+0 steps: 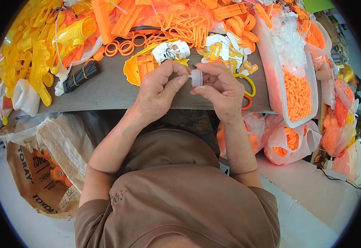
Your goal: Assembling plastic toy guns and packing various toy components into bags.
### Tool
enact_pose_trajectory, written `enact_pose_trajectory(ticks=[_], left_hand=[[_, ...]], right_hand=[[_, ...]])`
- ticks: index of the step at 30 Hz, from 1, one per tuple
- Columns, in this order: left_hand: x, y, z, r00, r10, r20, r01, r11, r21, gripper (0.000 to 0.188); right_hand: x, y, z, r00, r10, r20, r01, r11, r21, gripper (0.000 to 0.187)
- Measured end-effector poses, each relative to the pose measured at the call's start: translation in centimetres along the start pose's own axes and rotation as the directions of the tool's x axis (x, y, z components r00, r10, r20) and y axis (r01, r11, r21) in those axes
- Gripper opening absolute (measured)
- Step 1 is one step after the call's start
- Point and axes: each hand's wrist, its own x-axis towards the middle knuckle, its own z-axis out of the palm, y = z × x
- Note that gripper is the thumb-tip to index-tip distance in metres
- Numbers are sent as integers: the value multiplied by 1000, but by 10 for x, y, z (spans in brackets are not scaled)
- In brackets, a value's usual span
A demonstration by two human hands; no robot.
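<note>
Over the front of the table, my right hand [223, 89] grips a small translucent white round plastic cap [196, 77] with a ridged side. My left hand [157, 91] is closed in a pinch at the cap's left edge; anything small between those fingertips is too hidden to name. Just beyond my hands lies a yellow plastic shell [131, 69] with an orange part in it. A white plastic housing [176, 49] with thin dark wires rests by it. Scissors [251, 84] with a yellow and a red handle loop lie partly hidden behind my right hand.
Yellow plastic shells [40, 62] and orange parts [184, 25] pile up at the back and left. A black block [81, 76] lies at left. A white tub [298, 123] holds orange links and clear caps at right. Below stand a paper sack [27, 177] and plastic bags [292, 144].
</note>
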Motion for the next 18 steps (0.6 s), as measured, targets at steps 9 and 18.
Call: enact_pose_trajectory(ticks=[9,18], left_hand=[[-4,-3,3,998,-47,-34,43,992,-115,5],[-4,-4,-1,998,-60,-14,58,991,-121,10]], right_hand=[[-2,4,10,990,-141,-11,133,953,-272,44],[-1,0,9,957,-286,48,267,803,-533,42]])
